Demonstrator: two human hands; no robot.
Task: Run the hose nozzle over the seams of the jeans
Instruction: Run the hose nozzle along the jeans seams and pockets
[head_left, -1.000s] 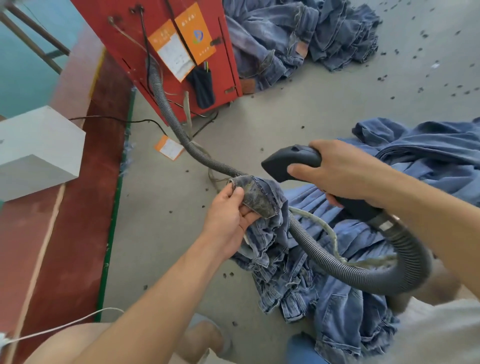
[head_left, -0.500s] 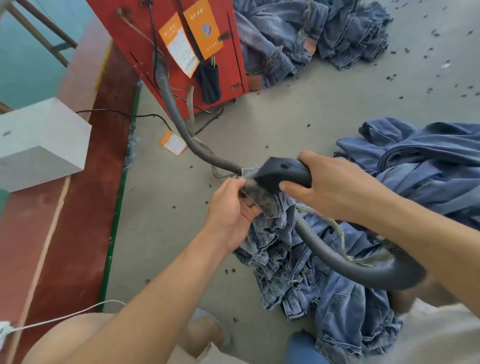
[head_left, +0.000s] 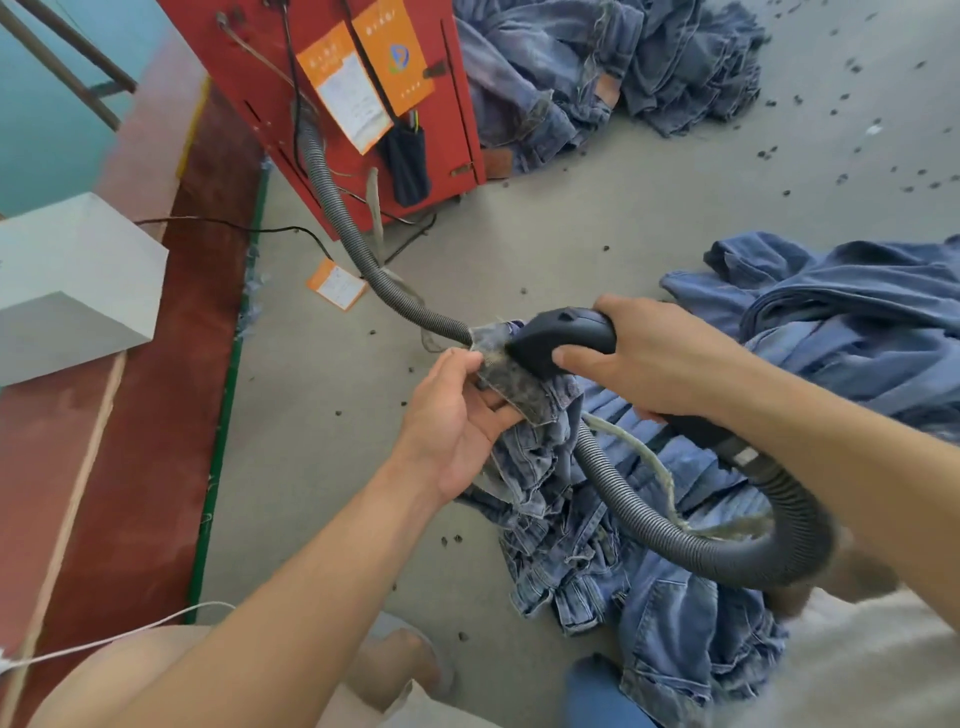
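Hose nozzle (head_left: 558, 340) — black, wedge-shaped, on a grey ribbed hose (head_left: 675, 540) looping to 4 o'clock; its mouth is pressed on a raised seam. Jeans (head_left: 597, 545) — faded blue denim, crumpled on the floor at 5 o'clock, one frayed, inside-out edge lifted to the nozzle.

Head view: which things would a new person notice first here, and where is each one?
In the middle, the right hand grips a black hose nozzle pressed against a denim edge that the left hand holds up. Its grey ribbed hose loops over the crumpled jeans on the floor at lower right. A red machine with orange tags stands at the top, and another denim pile lies behind it.
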